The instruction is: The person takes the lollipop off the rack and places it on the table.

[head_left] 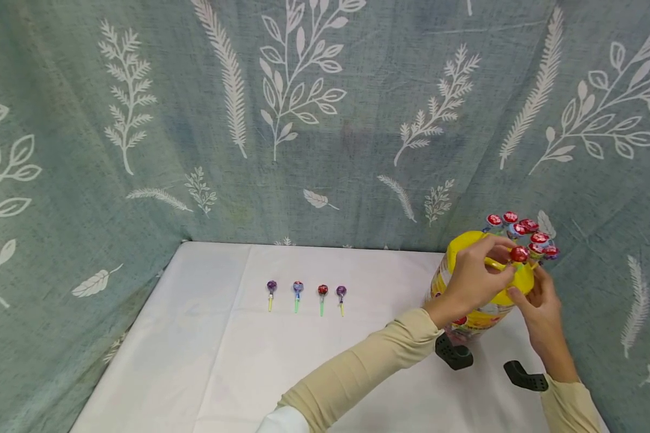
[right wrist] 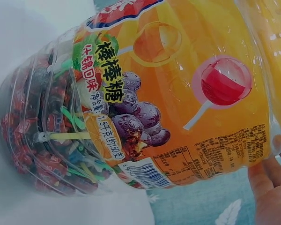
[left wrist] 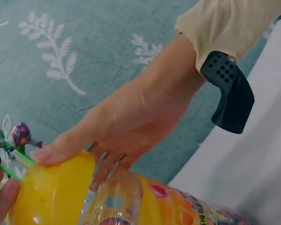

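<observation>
At the right of the head view, my left hand (head_left: 476, 270) pinches a red-wrapped lollipop (head_left: 519, 254) between thumb and fingers, over the yellow lid (head_left: 463, 242) of a clear candy jar (head_left: 439, 278). My right hand (head_left: 544, 313) grips the lid's near right side; the left wrist view shows its thumb on the lid and its other fingers partly hidden behind. Several lollipops (head_left: 529, 225) stand with their sticks in the lid's far right part. In the right wrist view, the jar's label (right wrist: 178, 93) faces the camera and many wrapped lollipops (right wrist: 25, 136) lie inside.
Several lollipops lie in a row on the white table (head_left: 281, 361), among them a purple one (head_left: 272, 285) and a red one (head_left: 322, 290). A leaf-patterned green cloth (head_left: 325, 120) hangs behind and at both sides. Black devices (head_left: 454, 352) sit at both wrists.
</observation>
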